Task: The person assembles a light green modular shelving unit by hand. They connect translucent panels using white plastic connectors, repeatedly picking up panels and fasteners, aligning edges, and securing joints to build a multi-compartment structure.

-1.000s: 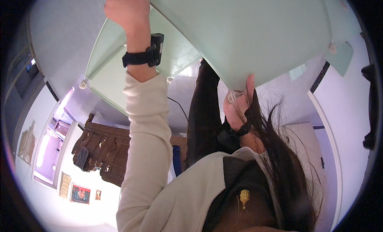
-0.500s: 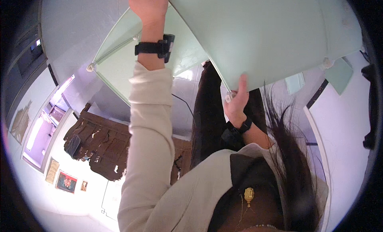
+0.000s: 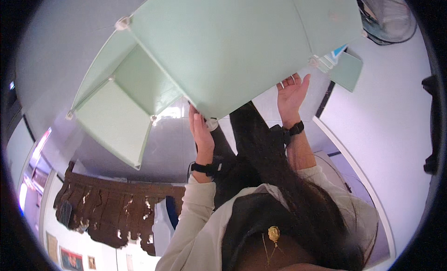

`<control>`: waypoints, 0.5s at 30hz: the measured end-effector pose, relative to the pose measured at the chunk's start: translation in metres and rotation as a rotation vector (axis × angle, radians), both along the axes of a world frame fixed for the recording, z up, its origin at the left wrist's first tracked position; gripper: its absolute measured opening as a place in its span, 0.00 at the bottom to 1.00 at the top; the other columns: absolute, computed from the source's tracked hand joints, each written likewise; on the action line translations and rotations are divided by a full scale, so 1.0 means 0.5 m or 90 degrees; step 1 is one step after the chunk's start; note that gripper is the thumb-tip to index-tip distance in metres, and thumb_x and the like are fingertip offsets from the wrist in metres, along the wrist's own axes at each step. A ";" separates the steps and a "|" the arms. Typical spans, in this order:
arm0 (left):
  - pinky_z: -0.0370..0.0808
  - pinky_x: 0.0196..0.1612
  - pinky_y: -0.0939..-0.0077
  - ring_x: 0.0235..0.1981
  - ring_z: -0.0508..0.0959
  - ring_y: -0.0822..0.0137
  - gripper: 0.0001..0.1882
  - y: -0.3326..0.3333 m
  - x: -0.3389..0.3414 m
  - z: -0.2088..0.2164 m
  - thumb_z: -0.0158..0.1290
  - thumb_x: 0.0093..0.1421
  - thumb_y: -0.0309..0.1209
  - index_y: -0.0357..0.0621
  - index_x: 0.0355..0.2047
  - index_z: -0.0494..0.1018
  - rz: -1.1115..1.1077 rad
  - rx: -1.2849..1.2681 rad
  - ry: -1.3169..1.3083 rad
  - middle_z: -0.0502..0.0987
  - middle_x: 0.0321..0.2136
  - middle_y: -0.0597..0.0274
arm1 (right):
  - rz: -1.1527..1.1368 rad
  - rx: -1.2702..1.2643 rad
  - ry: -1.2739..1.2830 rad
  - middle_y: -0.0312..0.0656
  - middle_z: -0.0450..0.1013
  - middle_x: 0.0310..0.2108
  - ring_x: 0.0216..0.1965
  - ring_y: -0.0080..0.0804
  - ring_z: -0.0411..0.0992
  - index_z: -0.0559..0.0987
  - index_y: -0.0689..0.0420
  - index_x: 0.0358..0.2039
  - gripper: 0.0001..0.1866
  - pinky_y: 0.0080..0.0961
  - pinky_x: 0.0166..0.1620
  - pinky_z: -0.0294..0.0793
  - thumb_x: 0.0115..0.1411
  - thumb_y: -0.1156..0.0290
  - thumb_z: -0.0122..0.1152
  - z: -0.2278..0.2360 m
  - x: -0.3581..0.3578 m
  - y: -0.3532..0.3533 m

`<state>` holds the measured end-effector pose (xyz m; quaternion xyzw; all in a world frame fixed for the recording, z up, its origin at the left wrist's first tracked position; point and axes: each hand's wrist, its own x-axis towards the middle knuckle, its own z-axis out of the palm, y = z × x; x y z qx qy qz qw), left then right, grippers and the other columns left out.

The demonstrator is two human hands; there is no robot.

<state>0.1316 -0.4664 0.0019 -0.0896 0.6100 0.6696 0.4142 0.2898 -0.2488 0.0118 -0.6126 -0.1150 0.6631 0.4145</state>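
A pale green panel cube shelf with white round corner connectors fills the upper middle, tilted in front of me. One open cubby shows on its left. My left hand is at the shelf's near corner, its fingers stretched out along the panel edge beside a white connector. Part of those fingers is hidden by the panel. My right hand is open, palm up, with fingers spread at the panel's lower right edge. Whether its fingertips bear any weight, I cannot tell. Both wrists wear black straps.
Loose pale green panels lie at the right beside a white surface. A clear plastic bag is at the upper right. Carved dark brown wooden furniture stands at the left, with a white and blue item near it.
The shelf has swung left and tilted in view. My left hand came down from the top edge to the near corner; my right hand moved off that corner, farther right along the edge.
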 end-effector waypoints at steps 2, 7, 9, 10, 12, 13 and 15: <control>0.57 0.61 0.65 0.60 0.61 0.60 0.30 0.010 0.013 -0.005 0.39 0.65 0.42 0.34 0.62 0.52 0.005 -0.017 -0.023 0.61 0.58 0.53 | -0.035 0.038 -0.104 0.42 0.69 0.41 0.45 0.35 0.66 0.69 0.59 0.44 0.30 0.36 0.51 0.64 0.60 0.41 0.46 0.011 0.045 0.044; 0.58 0.60 0.68 0.59 0.61 0.62 0.31 0.038 0.004 0.001 0.40 0.64 0.40 0.35 0.62 0.51 0.094 -0.014 -0.060 0.60 0.59 0.53 | 0.078 0.434 -0.620 0.45 0.71 0.42 0.43 0.31 0.69 0.71 0.64 0.45 0.19 0.28 0.50 0.67 0.64 0.60 0.50 0.050 0.156 0.238; 0.59 0.60 0.66 0.59 0.61 0.61 0.31 0.050 0.003 0.006 0.39 0.64 0.43 0.37 0.63 0.51 0.149 0.024 -0.094 0.60 0.59 0.54 | 0.238 0.534 -0.845 0.49 0.71 0.46 0.47 0.33 0.68 0.71 0.66 0.48 0.22 0.29 0.52 0.65 0.63 0.59 0.50 0.087 0.201 0.372; 0.60 0.60 0.66 0.60 0.62 0.61 0.32 0.054 0.000 0.008 0.38 0.65 0.44 0.38 0.63 0.50 0.175 0.059 -0.093 0.60 0.59 0.54 | 0.264 0.514 -0.869 0.50 0.70 0.47 0.48 0.36 0.68 0.70 0.66 0.49 0.23 0.30 0.53 0.64 0.63 0.59 0.51 0.101 0.219 0.441; 0.59 0.61 0.64 0.60 0.60 0.60 0.33 0.057 -0.006 0.009 0.35 0.65 0.47 0.39 0.64 0.49 0.175 0.071 -0.119 0.59 0.60 0.55 | 0.360 0.519 -0.982 0.51 0.69 0.50 0.52 0.41 0.67 0.70 0.67 0.50 0.25 0.32 0.55 0.63 0.62 0.58 0.52 0.107 0.254 0.582; 0.59 0.61 0.63 0.61 0.60 0.60 0.34 0.054 -0.010 0.009 0.34 0.65 0.48 0.39 0.64 0.48 0.199 0.074 -0.123 0.58 0.61 0.55 | 0.427 0.536 -1.070 0.52 0.69 0.51 0.54 0.43 0.66 0.70 0.66 0.51 0.26 0.33 0.56 0.62 0.62 0.57 0.52 0.100 0.272 0.648; 0.55 0.63 0.63 0.63 0.57 0.59 0.34 0.049 -0.020 -0.002 0.32 0.66 0.49 0.38 0.64 0.47 0.177 0.083 -0.121 0.56 0.62 0.55 | 0.573 0.387 -1.103 0.53 0.65 0.55 0.57 0.45 0.63 0.67 0.66 0.54 0.26 0.35 0.59 0.59 0.64 0.57 0.46 0.064 0.306 0.757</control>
